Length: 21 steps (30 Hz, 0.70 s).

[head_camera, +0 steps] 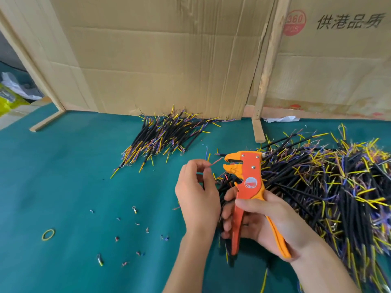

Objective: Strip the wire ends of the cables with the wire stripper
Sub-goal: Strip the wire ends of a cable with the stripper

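You are holding the wire stripper [246,182] upright in your right hand [268,225], fingers curled round its two orange handles, with the orange and yellow head pointing up and to the left and its jaws standing slightly apart. Just left of the stripper's head, your left hand [196,195] is pinching a thin reddish wire [215,161] between thumb and fingertips, and the wire's free end is reaching toward the jaws without sitting inside them. Whether more of that cable is running down behind your left palm, I cannot tell. Right of the stripper and behind it, a large pile of cables [330,187] is spreading across the green mat [74,176], black sheaths with yellow, blue and purple wire ends sticking out. Beyond the stripper, up and to its left, a smaller pile of cables [165,136] is lying against the foot of a cardboard wall [158,56]. Left of the stripper and lower, small cut bits of insulation [135,223] are lying scattered on the mat, and farther left still a yellow rubber band [48,234] is lying flat.
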Motion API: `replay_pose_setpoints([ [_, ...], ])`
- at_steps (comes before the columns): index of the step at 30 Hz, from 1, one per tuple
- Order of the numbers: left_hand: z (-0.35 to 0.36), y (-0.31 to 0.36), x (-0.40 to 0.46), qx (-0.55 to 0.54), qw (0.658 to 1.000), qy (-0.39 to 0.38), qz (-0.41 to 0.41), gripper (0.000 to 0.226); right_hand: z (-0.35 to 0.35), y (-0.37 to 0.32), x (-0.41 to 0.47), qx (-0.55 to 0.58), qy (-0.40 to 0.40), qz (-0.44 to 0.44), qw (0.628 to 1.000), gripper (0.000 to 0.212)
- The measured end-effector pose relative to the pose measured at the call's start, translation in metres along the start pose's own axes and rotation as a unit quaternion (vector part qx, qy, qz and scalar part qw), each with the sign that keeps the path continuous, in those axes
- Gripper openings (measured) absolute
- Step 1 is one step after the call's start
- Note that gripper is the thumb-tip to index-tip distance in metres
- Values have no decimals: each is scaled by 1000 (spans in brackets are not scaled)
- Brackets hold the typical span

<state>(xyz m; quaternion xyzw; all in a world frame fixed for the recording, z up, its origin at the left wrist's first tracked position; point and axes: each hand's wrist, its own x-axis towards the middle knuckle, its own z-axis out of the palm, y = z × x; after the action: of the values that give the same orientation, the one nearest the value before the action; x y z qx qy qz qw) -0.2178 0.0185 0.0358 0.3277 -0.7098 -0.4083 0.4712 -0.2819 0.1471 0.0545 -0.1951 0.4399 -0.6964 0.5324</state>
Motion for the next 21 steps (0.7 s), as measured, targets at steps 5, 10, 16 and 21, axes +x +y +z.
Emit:
replay_pose_setpoints([
  [5, -3, -1, 5, 41, 996, 19, 79, 17, -5, -2, -3, -19, -39, 5, 999, 33],
  [10, -3, -1, 3, 64, 991, 11, 117, 15, -5, -3, -3, -23, -42, 7, 999, 31],
  [16, -5, -1, 4, 78, 988, 10, 131, 13, 3, 2, -1, 8, -25, 4, 1000, 29],
  [21, -5, -1, 3, 82, 988, 10, 130, 12, 10, 5, 4, -8, 43, -42, 998, 52],
])
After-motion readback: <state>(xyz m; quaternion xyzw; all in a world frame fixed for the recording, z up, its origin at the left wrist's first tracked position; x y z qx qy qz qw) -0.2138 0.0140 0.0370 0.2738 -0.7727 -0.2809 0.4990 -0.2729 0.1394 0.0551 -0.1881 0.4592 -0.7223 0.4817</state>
